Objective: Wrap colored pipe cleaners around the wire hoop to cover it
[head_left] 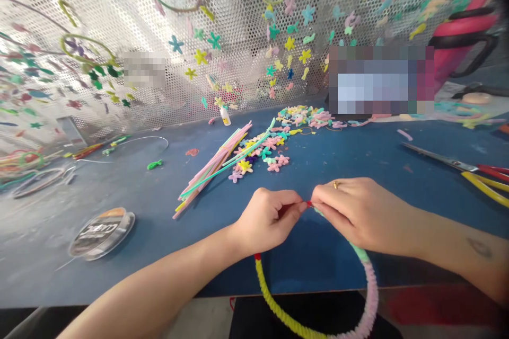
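Basically 2 hands (pixel 277 217) pinched shut on 1 fuzzy multicol. ring (pixel 370 291), 1 spool (pixel 102 234) nr.

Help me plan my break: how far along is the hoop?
The hoop already looks wrapped in yellow, pink and mint. The left hand and right hand pinch its red part at the top. What is left is probably around there, but the hands hide that stretch, so I cannot tell how much.

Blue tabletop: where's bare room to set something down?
Bare: between the clear round spool and the pastel pipe-cleaner bundle; beyond the right hand, between the fuzzy pastel flowers and the red-and-yellow-handled scissors. Crowded: centre back, bundle and flowers.
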`<state>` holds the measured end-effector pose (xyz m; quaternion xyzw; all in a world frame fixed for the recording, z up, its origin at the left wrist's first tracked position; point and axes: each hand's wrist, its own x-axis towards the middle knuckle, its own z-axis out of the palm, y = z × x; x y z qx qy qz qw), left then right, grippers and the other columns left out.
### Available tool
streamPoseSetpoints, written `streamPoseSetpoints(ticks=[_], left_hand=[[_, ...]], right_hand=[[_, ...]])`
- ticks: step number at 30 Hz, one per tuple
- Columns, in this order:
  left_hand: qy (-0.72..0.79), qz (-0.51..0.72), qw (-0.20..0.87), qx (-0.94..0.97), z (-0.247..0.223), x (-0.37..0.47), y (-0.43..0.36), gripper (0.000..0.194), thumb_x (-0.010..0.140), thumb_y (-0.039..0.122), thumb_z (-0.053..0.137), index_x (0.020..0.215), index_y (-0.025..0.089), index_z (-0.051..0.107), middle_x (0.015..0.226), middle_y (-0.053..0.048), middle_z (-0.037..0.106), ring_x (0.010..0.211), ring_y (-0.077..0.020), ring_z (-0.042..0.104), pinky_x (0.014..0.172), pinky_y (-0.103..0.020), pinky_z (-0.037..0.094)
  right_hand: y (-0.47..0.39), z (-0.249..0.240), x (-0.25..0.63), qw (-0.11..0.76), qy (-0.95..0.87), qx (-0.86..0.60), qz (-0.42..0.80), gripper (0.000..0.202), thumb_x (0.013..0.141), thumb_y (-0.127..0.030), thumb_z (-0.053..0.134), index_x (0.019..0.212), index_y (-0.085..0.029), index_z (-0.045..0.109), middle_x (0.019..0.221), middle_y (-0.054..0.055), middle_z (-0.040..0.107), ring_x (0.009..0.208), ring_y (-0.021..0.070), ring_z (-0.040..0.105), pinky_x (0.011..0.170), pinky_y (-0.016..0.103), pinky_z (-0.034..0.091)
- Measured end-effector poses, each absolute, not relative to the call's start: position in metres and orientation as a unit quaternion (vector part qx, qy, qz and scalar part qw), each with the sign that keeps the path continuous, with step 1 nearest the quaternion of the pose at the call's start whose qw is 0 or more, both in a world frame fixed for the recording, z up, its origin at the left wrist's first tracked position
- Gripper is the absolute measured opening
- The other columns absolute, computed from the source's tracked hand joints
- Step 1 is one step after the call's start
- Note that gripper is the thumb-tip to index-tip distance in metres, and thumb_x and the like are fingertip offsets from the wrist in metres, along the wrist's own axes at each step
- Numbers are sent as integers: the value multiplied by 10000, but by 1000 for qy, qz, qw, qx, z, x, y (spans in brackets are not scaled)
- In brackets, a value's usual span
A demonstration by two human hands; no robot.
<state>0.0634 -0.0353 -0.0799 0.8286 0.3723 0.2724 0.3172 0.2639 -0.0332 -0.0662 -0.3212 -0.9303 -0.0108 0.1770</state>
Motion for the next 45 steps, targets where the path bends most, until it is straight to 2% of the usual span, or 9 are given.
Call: streamPoseSetpoints(ticks=[6, 9, 11, 16, 24, 27, 35, 41, 45], left_hand=[[404, 258, 269, 835, -82, 66, -35, 243, 855, 248, 433, 670, 138, 544, 532, 47, 426, 491, -47, 314, 483, -166, 268], [418, 254, 261, 832, -82, 66, -34, 266, 859, 265, 429, 665, 137, 556, 544, 37, 450, 506, -57, 332, 489, -175, 276], [419, 254, 263, 831, -82, 66, -34, 271, 861, 269, 425, 664, 137, 556, 544, 36, 452, 505, -58, 331, 488, -176, 278], [406, 256, 274, 834, -81, 65, -34, 259, 861, 271, 424, 685, 136, 558, 546, 37, 447, 490, -55, 329, 484, -172, 283], [397, 258, 282, 835, -82, 64, -35, 253, 862, 272, 427, 691, 138, 557, 508, 51, 376, 463, -50, 280, 461, -169, 251], [399, 259, 279, 834, -81, 63, -36, 253, 863, 274, 426, 685, 140, 547, 514, 50, 378, 470, -50, 281, 465, -170, 250], [407, 254, 297, 826, -78, 64, -37, 263, 865, 283, 417, 662, 142, 508, 520, 51, 370, 483, -53, 283, 471, -173, 257], [392, 243, 350, 815, -79, 63, -31, 343, 863, 341, 430, 594, 132, 469, 509, 55, 301, 490, -51, 251, 455, -179, 224], [386, 236, 404, 795, -80, 61, -27, 373, 847, 399, 457, 600, 123, 495, 499, 53, 325, 472, -45, 261, 436, -181, 211]], right_hand=[[-48, -81, 257, 186, -922, -290, -174, 194, 833, -96, 411, 684, -170, 511, 560, 1, 490, 506, 140, 442, 507, 288, 270], [-50, -85, 256, 171, -923, -248, -241, 203, 800, -58, 401, 868, -122, 581, 692, 63, 582, 581, 167, 485, 531, 295, 299], [-49, -85, 256, 163, -933, -252, -198, 232, 813, -73, 378, 916, -113, 582, 731, 85, 602, 616, 174, 505, 542, 294, 312], [-40, -74, 259, 167, -923, -345, 38, 292, 905, -226, 336, 679, -183, 517, 589, 27, 545, 565, 135, 488, 542, 268, 310], [-22, -62, 257, 163, -794, -381, 445, 185, 833, -320, 507, 714, -177, 507, 698, 10, 666, 588, 112, 547, 518, 210, 346], [-22, -64, 256, 159, -792, -381, 449, 162, 822, -312, 510, 736, -175, 517, 705, 15, 667, 599, 116, 556, 522, 208, 355], [-33, -77, 256, 220, -888, -381, 131, 129, 809, -246, 475, 692, -196, 494, 509, -44, 459, 441, 78, 393, 481, 219, 263], [-33, -73, 256, 199, -874, -379, 230, 147, 787, -245, 508, 660, -195, 452, 493, -58, 462, 428, 63, 352, 457, 199, 267], [-29, -66, 258, 151, -823, -373, 401, 153, 807, -289, 517, 704, -180, 486, 577, -23, 583, 464, 69, 420, 455, 188, 309]])
